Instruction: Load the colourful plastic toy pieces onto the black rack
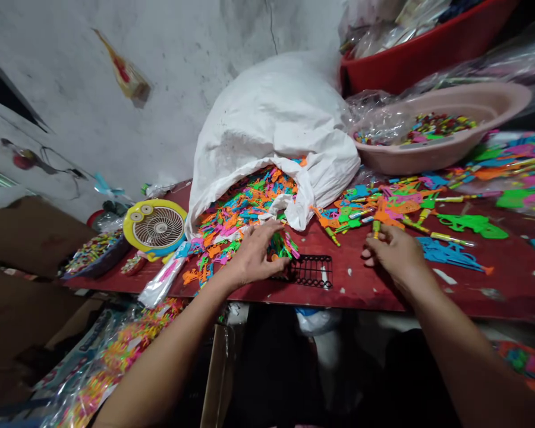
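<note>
My left hand (259, 252) is over the left end of a black wire rack (312, 271), its fingers curved around small colourful plastic pieces that I cannot make out singly. Behind it, many small plastic pieces (254, 196) spill from the mouth of a white sack (271, 107). My right hand (395, 252) pinches the yellow-green end of an orange toy gun (386, 214) at the front of a colourful pile. Just right of that hand lie a blue toy gun (450, 252) and a green toy gun (472, 224) on the red table (361, 291).
At the left stand a yellow and blue fan (156, 228) and a dark basin (96, 258) of small pieces. A pink basin (432, 154) sits at the back right, below a red tub (428, 50). Plastic bags (111, 362) of colourful pieces are below the table's left edge.
</note>
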The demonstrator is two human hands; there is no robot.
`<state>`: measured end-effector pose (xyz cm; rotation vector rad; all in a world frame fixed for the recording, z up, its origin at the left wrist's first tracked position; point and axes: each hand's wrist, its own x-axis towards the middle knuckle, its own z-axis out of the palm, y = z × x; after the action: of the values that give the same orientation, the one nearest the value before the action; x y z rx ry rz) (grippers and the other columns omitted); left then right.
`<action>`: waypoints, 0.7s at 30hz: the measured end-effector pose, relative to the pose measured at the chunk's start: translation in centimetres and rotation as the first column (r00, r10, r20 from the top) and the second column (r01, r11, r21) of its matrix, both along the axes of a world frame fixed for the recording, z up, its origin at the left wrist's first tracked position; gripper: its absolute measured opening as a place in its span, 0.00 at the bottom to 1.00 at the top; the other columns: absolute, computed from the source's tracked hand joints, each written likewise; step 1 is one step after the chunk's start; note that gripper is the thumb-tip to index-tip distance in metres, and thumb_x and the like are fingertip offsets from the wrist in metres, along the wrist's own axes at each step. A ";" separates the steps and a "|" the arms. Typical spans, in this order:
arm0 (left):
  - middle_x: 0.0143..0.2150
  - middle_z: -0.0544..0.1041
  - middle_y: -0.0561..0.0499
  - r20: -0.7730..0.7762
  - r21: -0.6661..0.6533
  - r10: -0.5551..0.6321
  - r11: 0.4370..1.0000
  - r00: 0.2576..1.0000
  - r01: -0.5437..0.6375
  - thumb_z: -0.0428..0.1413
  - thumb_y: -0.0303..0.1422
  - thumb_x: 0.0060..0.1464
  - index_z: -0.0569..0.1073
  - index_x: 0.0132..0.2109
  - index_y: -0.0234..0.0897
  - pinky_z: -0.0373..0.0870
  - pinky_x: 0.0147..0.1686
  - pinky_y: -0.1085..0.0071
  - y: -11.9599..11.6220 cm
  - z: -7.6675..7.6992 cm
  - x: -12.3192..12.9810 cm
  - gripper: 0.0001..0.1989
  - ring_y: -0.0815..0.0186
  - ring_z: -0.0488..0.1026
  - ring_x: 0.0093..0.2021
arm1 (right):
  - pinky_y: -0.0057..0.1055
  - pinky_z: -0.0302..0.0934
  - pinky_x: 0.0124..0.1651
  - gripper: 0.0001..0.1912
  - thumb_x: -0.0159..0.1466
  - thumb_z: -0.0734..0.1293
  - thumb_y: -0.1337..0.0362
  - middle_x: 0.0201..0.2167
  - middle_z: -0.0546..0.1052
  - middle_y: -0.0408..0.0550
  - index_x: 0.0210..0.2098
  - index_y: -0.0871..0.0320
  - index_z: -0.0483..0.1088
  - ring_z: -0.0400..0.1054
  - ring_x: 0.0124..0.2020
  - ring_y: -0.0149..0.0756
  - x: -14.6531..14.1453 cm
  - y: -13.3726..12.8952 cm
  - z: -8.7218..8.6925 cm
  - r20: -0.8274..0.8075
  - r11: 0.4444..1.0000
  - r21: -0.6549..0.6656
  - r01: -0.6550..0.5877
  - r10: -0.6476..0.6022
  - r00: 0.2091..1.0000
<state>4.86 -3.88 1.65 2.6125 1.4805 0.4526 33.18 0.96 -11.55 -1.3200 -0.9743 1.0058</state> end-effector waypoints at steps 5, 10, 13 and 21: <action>0.70 0.59 0.44 -0.013 -0.013 -0.069 0.998 0.998 0.069 0.52 0.26 0.50 0.63 0.63 0.40 0.54 0.68 0.53 0.2 -0.5 -0.6 0.31 0.58 0.54 0.70 | 0.39 0.67 0.35 0.14 0.56 0.64 0.66 0.35 0.73 0.55 0.42 0.58 0.70 0.71 0.34 0.44 0.0 0.7 0.7 0.604 0.992 0.116 0.051 -0.111 0.789; 0.69 0.60 0.46 0.012 -0.059 -0.095 0.994 0.995 0.096 0.53 0.29 0.52 0.62 0.63 0.43 0.56 0.67 0.51 0.4 -0.1 -0.9 0.30 0.57 0.55 0.70 | 0.40 0.63 0.41 0.19 0.62 0.61 0.64 0.47 0.70 0.63 0.51 0.62 0.69 0.69 0.43 0.49 -0.4 -1.0 1.3 0.823 0.966 0.250 0.060 -0.244 0.512; 0.66 0.65 0.45 -0.003 0.016 -0.017 1.000 1.000 0.017 0.56 0.35 0.55 0.62 0.63 0.43 0.61 0.63 0.51 0.8 -0.2 0.0 0.29 0.55 0.62 0.65 | 0.38 0.63 0.43 0.18 0.64 0.61 0.63 0.48 0.71 0.58 0.52 0.59 0.70 0.69 0.44 0.46 -1.7 -2.1 1.4 0.765 0.942 0.335 0.028 -0.289 0.576; 0.55 0.75 0.45 -0.067 0.129 0.202 0.973 0.977 -0.192 0.58 0.29 0.52 0.71 0.55 0.39 0.68 0.57 0.53 2.0 -1.0 1.4 0.21 0.54 0.71 0.56 | 0.33 0.62 0.47 0.14 0.64 0.60 0.68 0.41 0.78 0.52 0.43 0.58 0.76 0.71 0.44 0.39 -8.9 -0.4 1.0 0.642 0.835 0.263 -0.483 0.222 0.734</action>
<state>6.29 -1.85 0.68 2.6132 1.8033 0.4770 24.28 0.53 -10.53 -1.1033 -1.8829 0.5965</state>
